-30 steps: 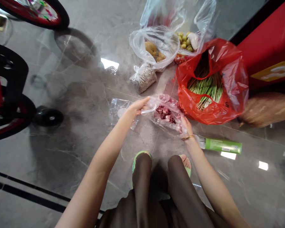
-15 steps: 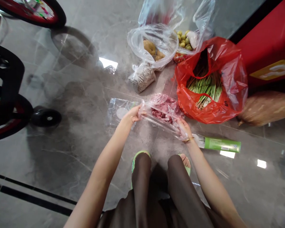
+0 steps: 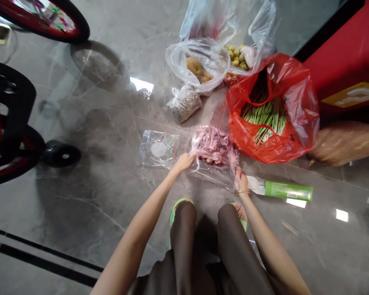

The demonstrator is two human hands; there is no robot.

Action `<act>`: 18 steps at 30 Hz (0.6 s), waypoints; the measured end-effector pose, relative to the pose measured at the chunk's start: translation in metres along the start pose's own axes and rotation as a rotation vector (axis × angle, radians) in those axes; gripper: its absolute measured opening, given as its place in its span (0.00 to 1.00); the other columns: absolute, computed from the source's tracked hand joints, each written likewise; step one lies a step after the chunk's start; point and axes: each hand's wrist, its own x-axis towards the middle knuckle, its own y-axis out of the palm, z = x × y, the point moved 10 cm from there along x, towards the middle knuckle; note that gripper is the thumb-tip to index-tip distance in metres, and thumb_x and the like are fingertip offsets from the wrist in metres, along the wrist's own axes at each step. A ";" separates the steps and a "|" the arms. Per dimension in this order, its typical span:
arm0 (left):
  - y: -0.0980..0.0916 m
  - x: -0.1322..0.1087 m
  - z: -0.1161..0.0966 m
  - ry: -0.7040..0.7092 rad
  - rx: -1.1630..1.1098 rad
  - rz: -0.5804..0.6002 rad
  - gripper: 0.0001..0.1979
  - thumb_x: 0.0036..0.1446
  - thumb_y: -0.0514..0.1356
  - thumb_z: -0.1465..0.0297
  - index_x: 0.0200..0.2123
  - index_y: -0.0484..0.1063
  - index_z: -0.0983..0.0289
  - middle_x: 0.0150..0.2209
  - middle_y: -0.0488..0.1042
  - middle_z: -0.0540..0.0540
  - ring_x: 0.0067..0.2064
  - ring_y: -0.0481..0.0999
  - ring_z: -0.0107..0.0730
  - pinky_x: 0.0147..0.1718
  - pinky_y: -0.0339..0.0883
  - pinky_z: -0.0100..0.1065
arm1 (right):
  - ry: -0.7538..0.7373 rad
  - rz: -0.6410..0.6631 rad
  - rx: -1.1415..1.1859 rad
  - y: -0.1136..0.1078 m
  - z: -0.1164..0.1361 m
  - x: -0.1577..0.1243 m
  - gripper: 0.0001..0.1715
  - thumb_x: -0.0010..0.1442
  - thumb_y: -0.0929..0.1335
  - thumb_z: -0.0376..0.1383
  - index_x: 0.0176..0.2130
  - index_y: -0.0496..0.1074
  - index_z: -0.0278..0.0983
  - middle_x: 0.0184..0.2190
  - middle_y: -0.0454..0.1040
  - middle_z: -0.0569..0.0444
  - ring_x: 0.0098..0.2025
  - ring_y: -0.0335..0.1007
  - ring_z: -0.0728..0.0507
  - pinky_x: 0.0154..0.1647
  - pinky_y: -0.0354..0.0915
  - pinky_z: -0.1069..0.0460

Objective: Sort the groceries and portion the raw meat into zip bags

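Chunks of raw red meat [image 3: 213,145] lie in a clear plastic bag [image 3: 210,172] on the floor in front of my feet. My left hand [image 3: 185,161] pinches the bag's left edge. At its right edge, the fingers of my right hand [image 3: 241,179] are closed on the plastic; a thin gold bangle circles that wrist. The bag's mouth is spread towards me, with the meat at its far end. Left of my left hand lies a flat clear zip bag [image 3: 158,149] with a pale round patch. A green and white packet [image 3: 287,189] lies right of my right hand.
A red bag [image 3: 273,151] of green stalks stands right of the meat. Behind are clear bags with potatoes [image 3: 193,66] and round green fruit [image 3: 238,57], and a small tied bag [image 3: 184,105]. A large brown tuber [image 3: 347,143] is at right, a child's bicycle [image 3: 15,123] at left.
Both hands have drawn slightly towards me, pulling the bag's edges down and opening it out. More of the meat shows, and my left hand is clear of the zip bag.
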 end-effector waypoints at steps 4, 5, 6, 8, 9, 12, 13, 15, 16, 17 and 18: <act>-0.015 0.005 -0.002 -0.008 0.031 -0.154 0.19 0.60 0.52 0.57 0.40 0.74 0.66 0.40 0.78 0.63 0.45 0.75 0.45 0.42 0.64 0.33 | -0.009 0.016 -0.021 -0.001 0.007 0.010 0.37 0.50 0.50 0.67 0.18 0.60 0.41 0.17 0.68 0.49 0.26 0.66 0.40 0.27 0.56 0.50; -0.019 0.009 -0.004 -0.018 0.033 -0.172 0.19 0.60 0.53 0.57 0.43 0.73 0.66 0.43 0.77 0.63 0.47 0.75 0.45 0.43 0.63 0.33 | -0.028 0.015 -0.004 -0.003 0.013 0.016 0.37 0.49 0.51 0.68 0.19 0.60 0.41 0.17 0.68 0.50 0.26 0.65 0.42 0.28 0.57 0.50; -0.022 0.014 -0.006 -0.032 0.032 -0.180 0.20 0.60 0.53 0.57 0.43 0.73 0.66 0.44 0.77 0.64 0.48 0.75 0.46 0.44 0.63 0.33 | -0.039 0.023 0.013 -0.003 0.018 0.020 0.38 0.48 0.52 0.68 0.19 0.60 0.40 0.16 0.67 0.51 0.25 0.65 0.43 0.28 0.57 0.51; -0.026 0.025 -0.009 -0.062 0.021 -0.174 0.22 0.60 0.52 0.55 0.39 0.75 0.67 0.42 0.78 0.66 0.48 0.75 0.47 0.44 0.63 0.33 | -0.025 0.066 0.030 -0.002 0.022 0.027 0.38 0.47 0.54 0.69 0.18 0.60 0.40 0.15 0.66 0.53 0.25 0.64 0.44 0.29 0.58 0.51; -0.027 0.030 -0.010 -0.074 0.013 -0.166 0.23 0.60 0.51 0.54 0.36 0.75 0.68 0.40 0.78 0.67 0.48 0.75 0.48 0.43 0.64 0.33 | -0.005 0.090 0.035 0.000 0.022 0.029 0.38 0.47 0.55 0.69 0.17 0.60 0.40 0.14 0.65 0.54 0.24 0.64 0.44 0.29 0.58 0.51; -0.028 0.041 -0.014 -0.092 -0.015 -0.148 0.26 0.60 0.51 0.52 0.30 0.75 0.69 0.39 0.77 0.70 0.49 0.75 0.52 0.43 0.63 0.33 | 0.062 0.143 0.055 0.007 0.017 0.029 0.37 0.50 0.53 0.68 0.16 0.60 0.42 0.13 0.64 0.53 0.23 0.65 0.43 0.29 0.59 0.50; -0.027 0.043 -0.016 -0.095 -0.027 -0.139 0.27 0.59 0.51 0.52 0.29 0.75 0.69 0.39 0.77 0.71 0.50 0.74 0.53 0.43 0.63 0.33 | 0.088 0.144 0.055 0.009 0.015 0.029 0.37 0.52 0.52 0.67 0.15 0.60 0.42 0.12 0.64 0.52 0.23 0.65 0.42 0.29 0.59 0.49; -0.024 0.044 -0.017 -0.101 -0.061 -0.119 0.28 0.60 0.50 0.51 0.26 0.74 0.69 0.38 0.78 0.70 0.49 0.75 0.53 0.42 0.63 0.33 | 0.136 0.132 0.037 0.010 0.011 0.029 0.38 0.53 0.52 0.67 0.16 0.63 0.43 0.12 0.64 0.51 0.23 0.66 0.41 0.29 0.60 0.48; -0.021 0.043 -0.017 -0.104 -0.081 -0.108 0.28 0.60 0.49 0.51 0.26 0.74 0.68 0.37 0.78 0.69 0.48 0.75 0.52 0.42 0.63 0.33 | 0.154 0.129 0.028 0.010 0.009 0.030 0.38 0.53 0.52 0.67 0.16 0.64 0.42 0.12 0.65 0.50 0.23 0.66 0.40 0.28 0.60 0.48; -0.019 0.042 -0.017 -0.107 -0.102 -0.099 0.29 0.61 0.47 0.50 0.25 0.74 0.68 0.35 0.78 0.68 0.47 0.76 0.50 0.41 0.64 0.32 | 0.168 0.132 0.027 0.011 0.007 0.031 0.39 0.52 0.52 0.67 0.16 0.65 0.42 0.12 0.65 0.50 0.22 0.66 0.40 0.27 0.60 0.48; -0.017 0.040 -0.017 -0.108 -0.122 -0.091 0.31 0.61 0.45 0.49 0.25 0.74 0.68 0.34 0.78 0.67 0.46 0.76 0.49 0.40 0.64 0.32 | 0.172 0.145 0.037 0.013 0.007 0.031 0.39 0.52 0.53 0.67 0.16 0.65 0.42 0.11 0.66 0.50 0.21 0.66 0.41 0.26 0.60 0.48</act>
